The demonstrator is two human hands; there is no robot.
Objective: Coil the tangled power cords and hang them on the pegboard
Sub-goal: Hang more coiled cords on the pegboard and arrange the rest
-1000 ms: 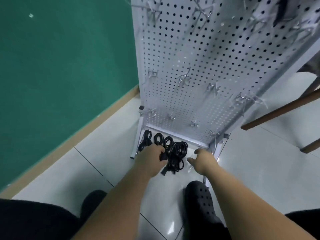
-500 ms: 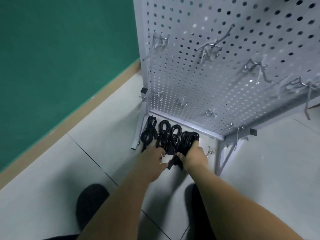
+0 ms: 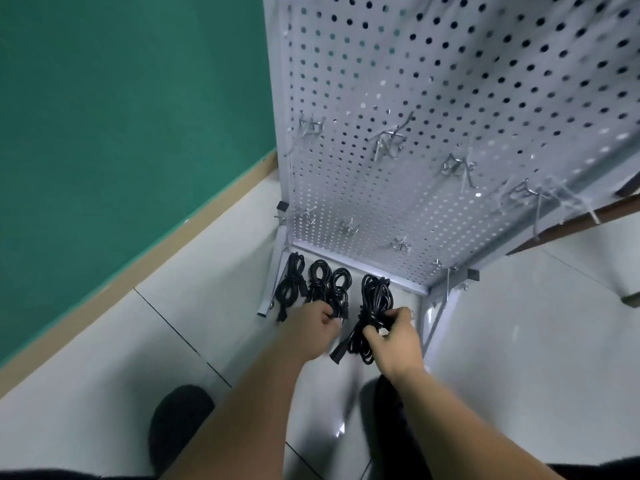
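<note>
Pale tiled floor (image 3: 180,341), green wall (image 3: 121,116), white pegboard (image 3: 450,98) stand.
Our right grip (image 3: 394,341) now clamps a cord bundle (image 3: 375,299), drawn clear of the other cords (image 3: 318,282); the left grip (image 3: 311,332) we cannot tell.

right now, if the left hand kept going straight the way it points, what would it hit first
Probably the coiled cords on the floor, whose near ends lie just ahead of the left hand; behind them stands the pegboard. Whether they already touch is unclear.
</note>
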